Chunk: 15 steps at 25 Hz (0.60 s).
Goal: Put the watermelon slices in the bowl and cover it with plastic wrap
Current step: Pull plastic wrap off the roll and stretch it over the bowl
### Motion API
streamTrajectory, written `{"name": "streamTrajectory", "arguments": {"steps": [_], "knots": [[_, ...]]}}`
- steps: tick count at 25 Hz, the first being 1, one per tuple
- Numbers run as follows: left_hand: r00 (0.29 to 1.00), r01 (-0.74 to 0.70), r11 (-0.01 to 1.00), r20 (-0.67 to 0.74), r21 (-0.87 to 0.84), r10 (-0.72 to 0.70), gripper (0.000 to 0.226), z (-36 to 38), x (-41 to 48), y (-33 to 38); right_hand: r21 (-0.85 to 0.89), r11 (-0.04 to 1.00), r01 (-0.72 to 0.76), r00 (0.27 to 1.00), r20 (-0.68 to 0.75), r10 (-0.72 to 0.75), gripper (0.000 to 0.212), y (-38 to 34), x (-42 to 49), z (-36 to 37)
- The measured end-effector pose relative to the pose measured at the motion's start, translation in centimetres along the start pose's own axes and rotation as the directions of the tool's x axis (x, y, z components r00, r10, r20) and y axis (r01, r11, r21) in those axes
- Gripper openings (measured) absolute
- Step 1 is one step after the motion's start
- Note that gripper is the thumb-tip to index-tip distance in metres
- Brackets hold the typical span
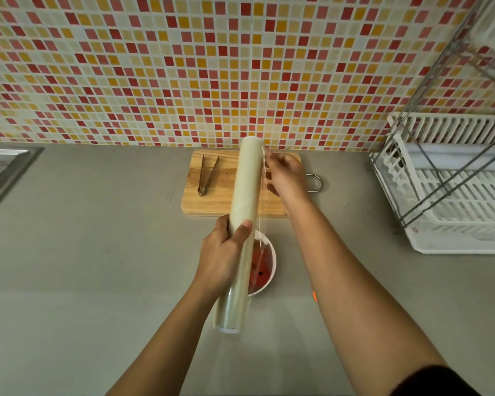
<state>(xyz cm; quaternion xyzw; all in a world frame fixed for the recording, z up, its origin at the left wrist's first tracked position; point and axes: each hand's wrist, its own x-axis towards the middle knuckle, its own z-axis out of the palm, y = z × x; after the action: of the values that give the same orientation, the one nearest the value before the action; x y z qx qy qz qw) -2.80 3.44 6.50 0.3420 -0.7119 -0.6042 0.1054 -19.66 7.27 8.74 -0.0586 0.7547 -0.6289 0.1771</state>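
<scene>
A long roll of plastic wrap (245, 192) is held up over the counter, pointing away from me. My left hand (222, 252) grips it around its middle. My right hand (283, 172) pinches the loose film edge (262, 201) along the roll's right side near the far end. Under the roll stands a white bowl (272, 270) holding red watermelon slices (260, 261) with dark seeds. The roll and my left hand hide the bowl's left half.
A wooden cutting board (212, 201) lies by the wall with metal tongs (206, 175) on it. A metal handle (316, 182) pokes out beyond its right edge. A white dish rack (452, 190) stands at the right. A steel sink (3, 172) is at the far left.
</scene>
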Motion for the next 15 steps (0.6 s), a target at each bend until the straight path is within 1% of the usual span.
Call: {"name": "streamTrajectory", "arguments": {"steps": [2, 3, 4, 5, 6, 7, 8, 9, 10, 11, 12, 13, 15], "knots": [[1.0, -0.01, 1.0, -0.011, 0.012, 0.01, 0.03, -0.3, 0.0, -0.1, 0.069, 0.996, 0.062, 0.991, -0.121, -0.053, 0.019, -0.2, 0.1, 0.0], [1.0, -0.013, 1.0, -0.013, 0.014, 0.013, 0.032, -0.4, 0.0, -0.2, 0.146, 0.987, 0.073, 0.984, -0.17, -0.047, 0.018, -0.3, 0.0, 0.0], [1.0, -0.017, 1.0, -0.011, 0.013, 0.017, 0.033, -0.5, -0.1, -0.3, 0.224, 0.972, 0.064, 0.981, -0.191, -0.02, 0.019, -0.4, -0.2, -0.2], [1.0, -0.021, 1.0, -0.009, 0.011, 0.021, 0.033, -0.6, -0.1, -0.4, 0.27, 0.963, 0.021, 0.986, -0.163, 0.024, 0.027, -0.3, -0.5, -0.4], [1.0, -0.025, 1.0, -0.006, 0.009, 0.025, 0.032, -0.6, -0.1, -0.5, 0.275, 0.96, -0.054, 0.993, -0.083, 0.08, 0.041, 0.2, -1.1, -0.5], [0.999, -0.033, 0.999, -0.003, 0.009, 0.033, 0.029, -0.7, -0.1, -0.5, 0.245, 0.959, -0.141, 0.99, 0.027, 0.139, 0.054, 1.0, -1.9, -0.6], [0.999, -0.046, 0.999, -0.004, 0.013, 0.046, 0.026, -0.7, -0.1, -0.5, 0.207, 0.956, -0.21, 0.973, 0.137, 0.184, 0.063, 2.2, -3.0, -0.6], [0.998, -0.061, 0.998, -0.009, 0.023, 0.061, 0.024, -0.8, -0.1, -0.5, 0.168, 0.956, -0.24, 0.954, 0.224, 0.2, 0.065, 3.6, -4.2, -0.5], [0.997, -0.073, 0.997, -0.019, 0.034, 0.074, 0.024, -0.8, -0.1, -0.4, 0.144, 0.961, -0.234, 0.945, 0.266, 0.19, 0.061, 4.7, -5.5, -0.4], [0.996, -0.079, 0.996, -0.032, 0.042, 0.081, 0.025, -0.8, 0.0, -0.4, 0.153, 0.966, -0.209, 0.953, 0.254, 0.166, 0.053, 5.7, -6.4, -0.1], [0.996, -0.078, 0.996, -0.045, 0.047, 0.08, 0.027, -0.8, 0.1, -0.4, 0.147, 0.977, -0.157, 0.972, 0.196, 0.127, 0.044, 6.5, -7.0, 0.2], [0.995, -0.075, 0.996, -0.059, 0.055, 0.078, 0.028, -0.8, 0.1, -0.5, 0.095, 0.992, -0.089, 0.989, 0.125, 0.076, 0.037, 7.2, -7.2, 0.5], [0.994, -0.07, 0.992, -0.081, 0.102, 0.078, 0.025, -0.6, 0.2, -0.6, -0.059, 0.998, 0.034, 0.999, 0.002, -0.034, 0.032, 7.8, -7.2, 0.7]]}}
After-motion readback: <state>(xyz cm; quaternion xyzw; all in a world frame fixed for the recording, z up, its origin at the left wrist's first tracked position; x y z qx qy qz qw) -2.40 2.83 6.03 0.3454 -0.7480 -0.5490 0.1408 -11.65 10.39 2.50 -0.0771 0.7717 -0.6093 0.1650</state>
